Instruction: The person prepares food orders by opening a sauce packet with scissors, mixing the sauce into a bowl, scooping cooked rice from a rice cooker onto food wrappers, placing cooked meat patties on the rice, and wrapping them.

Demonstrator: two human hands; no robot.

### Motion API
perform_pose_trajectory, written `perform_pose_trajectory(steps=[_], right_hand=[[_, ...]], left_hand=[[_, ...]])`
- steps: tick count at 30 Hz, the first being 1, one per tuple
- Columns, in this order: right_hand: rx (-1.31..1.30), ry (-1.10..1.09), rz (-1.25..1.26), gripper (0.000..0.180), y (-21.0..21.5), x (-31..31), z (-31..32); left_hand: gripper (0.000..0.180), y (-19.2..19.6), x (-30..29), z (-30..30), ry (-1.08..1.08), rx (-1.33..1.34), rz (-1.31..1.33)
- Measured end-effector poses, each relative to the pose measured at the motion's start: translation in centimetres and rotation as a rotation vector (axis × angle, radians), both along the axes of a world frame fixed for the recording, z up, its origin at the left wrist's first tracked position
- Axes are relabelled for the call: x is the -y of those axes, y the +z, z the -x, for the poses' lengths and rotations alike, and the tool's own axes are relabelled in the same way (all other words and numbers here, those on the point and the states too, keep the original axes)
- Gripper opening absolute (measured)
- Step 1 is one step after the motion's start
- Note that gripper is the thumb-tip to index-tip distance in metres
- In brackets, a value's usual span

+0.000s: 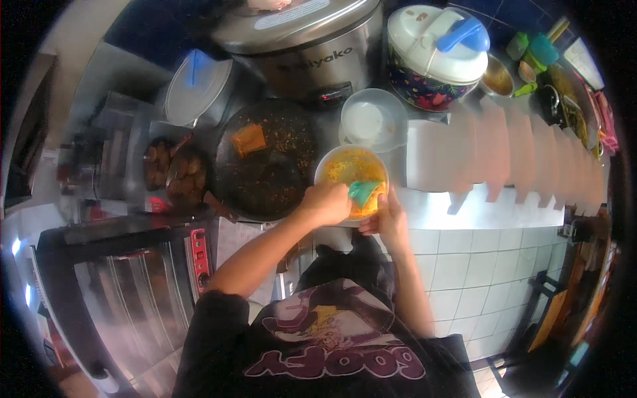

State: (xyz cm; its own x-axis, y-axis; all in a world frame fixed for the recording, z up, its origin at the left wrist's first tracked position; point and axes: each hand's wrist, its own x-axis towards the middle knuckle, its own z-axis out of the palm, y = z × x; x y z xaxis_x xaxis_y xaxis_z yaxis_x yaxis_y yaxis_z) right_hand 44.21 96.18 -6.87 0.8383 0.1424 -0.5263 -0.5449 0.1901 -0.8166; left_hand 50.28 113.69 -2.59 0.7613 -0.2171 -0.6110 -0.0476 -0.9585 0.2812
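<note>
In front of me stands a round bowl (353, 150) with a yellow-orange, crumbly food mix (346, 164) in it. My left hand (329, 203) is closed round a teal-green utensil (362, 191), perhaps a spoon or scoop, whose handle is hidden in my fist. Its broad part dips into the bowl by an orange-yellow portion of the food. At the bowl's right front edge, my right hand (387, 221) grips the bowl, fingers low and thumb up its side. To the left lies a wide dark pan (265, 182) with brown bits and a square orange-brown piece of food (249, 140).
A large steel rice cooker (308, 66) stands behind, beside a white-lidded flowered container (424, 83). A clear plastic tub (373, 119) sits behind the bowl. Several folded paper boxes (431, 156) line the counter at right. A lidded pot (197, 93) and an oven (126, 285) are left.
</note>
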Motion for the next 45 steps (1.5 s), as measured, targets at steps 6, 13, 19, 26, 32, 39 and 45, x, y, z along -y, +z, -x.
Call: perform_pose_trajectory(steps=[6,13,19,26,32,39,45], right_hand=[[0.001,-0.008,-0.025,0.062,-0.2,0.1,0.0],[0.010,0.014,0.009,0.057,-0.3,0.3,-0.2],[0.014,0.007,0.011,0.055,0.2,0.1,-0.2],[-0.076,-0.202,-0.047,0.058,-0.4,0.5,1.9],[-0.020,-0.347,0.115,0.045,-5.8,-2.4,8.6],[-0.213,0.504,0.090,0.035,-10.3,-13.5,8.3],[0.013,0.575,-0.038,0.035,-17.9,-22.5,8.0]], left_hand=[[0.029,0.6,0.0,0.9,0.013,0.021,0.004],[0.027,1.1,-1.2,1.8,-0.008,0.117,0.084],[0.032,-1.2,-5.6,-1.2,0.038,-0.051,0.429],[0.037,0.5,-7.5,0.7,0.647,-0.358,0.728],[0.032,-2.5,-12.1,7.2,0.931,-0.442,1.122],[0.042,-1.5,-14.3,19.4,1.227,-0.193,1.381],[0.046,-4.5,-15.5,32.6,1.633,0.084,1.608]])
